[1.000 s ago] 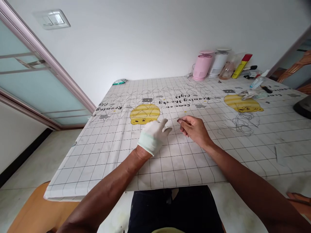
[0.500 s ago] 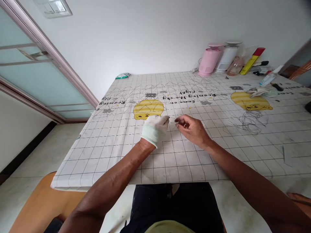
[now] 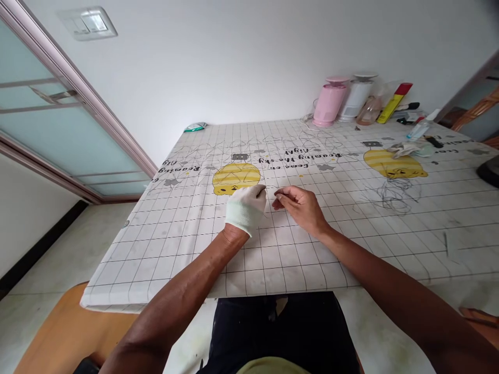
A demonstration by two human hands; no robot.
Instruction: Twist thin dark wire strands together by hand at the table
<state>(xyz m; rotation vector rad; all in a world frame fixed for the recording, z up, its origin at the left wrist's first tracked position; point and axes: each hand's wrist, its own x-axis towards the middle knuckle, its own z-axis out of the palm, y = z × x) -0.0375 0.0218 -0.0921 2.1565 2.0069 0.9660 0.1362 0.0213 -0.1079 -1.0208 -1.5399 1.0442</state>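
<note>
My left hand [image 3: 249, 201], in a white glove with a pale green cuff, is closed in a pinch above the table. A thin wire [image 3: 271, 187] curves from its fingertips toward my right hand. Bare and just to the right, my right hand [image 3: 299, 203] pinches the wire's other end between thumb and forefinger. A small gap parts the two hands. A tangled heap of thin dark wires [image 3: 397, 195] lies on the checked tablecloth [image 3: 288, 259] to the right. More thin bent wires [image 3: 249, 143] are spread along the back of the cloth.
Along the back right stand a pink device [image 3: 330, 102], a white device [image 3: 356, 98], a yellow can with red cap [image 3: 393, 105] and a clear spray bottle [image 3: 423, 125]. A green packet [image 3: 195, 127] lies at the back left corner. A dark round object [image 3: 489, 171] is at the right edge.
My right hand has moved slightly left, and its thumb and forefinger have closed together. The camera view has shifted a little.
</note>
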